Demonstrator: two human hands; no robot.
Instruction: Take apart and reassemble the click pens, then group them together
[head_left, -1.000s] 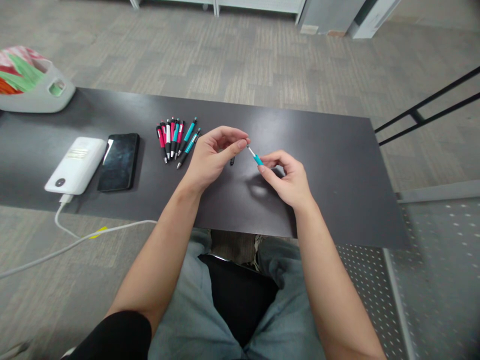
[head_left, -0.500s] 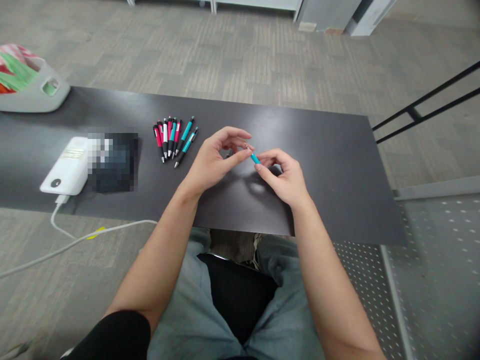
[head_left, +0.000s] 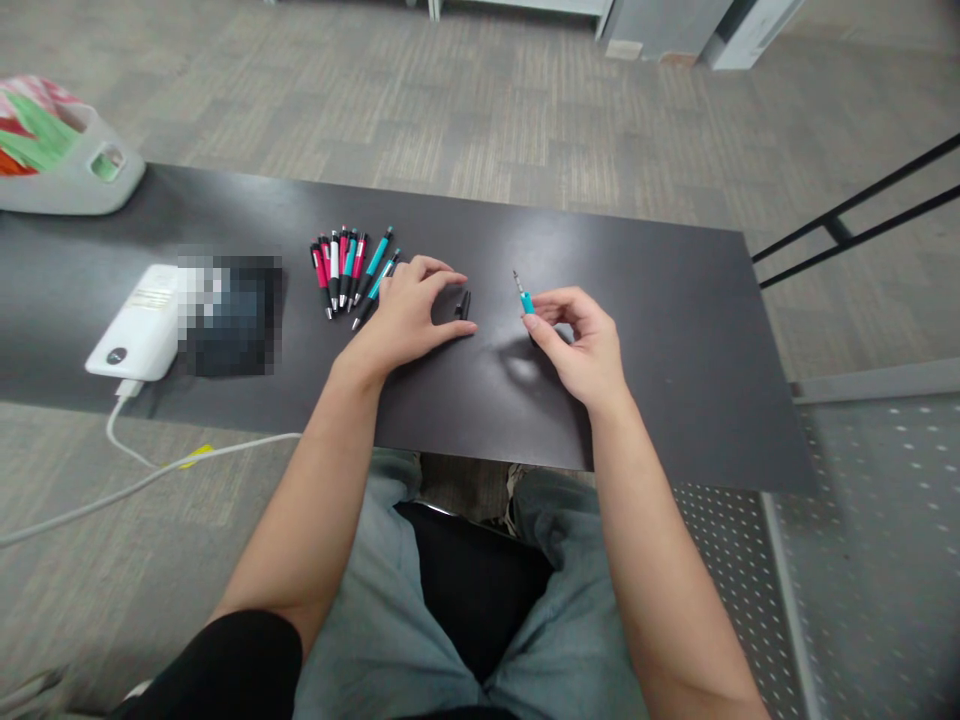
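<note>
Head view: right of the pens [head_left: 349, 262] on the table [head_left: 682, 360], the left hand [head_left: 407, 322] spreads wide around a black pen piece [head_left: 464, 305] (apparently untouched); pinching it squarely would help. The right hand [head_left: 588, 345] pinches the teal pen body [head_left: 527, 301], best held steady.

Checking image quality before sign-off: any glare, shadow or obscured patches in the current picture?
Head view: glare on the dark tabletop near the right hand, with a shadow beside it; also in the head view, pixelation obscures the dark item beside the white power bank.
</note>
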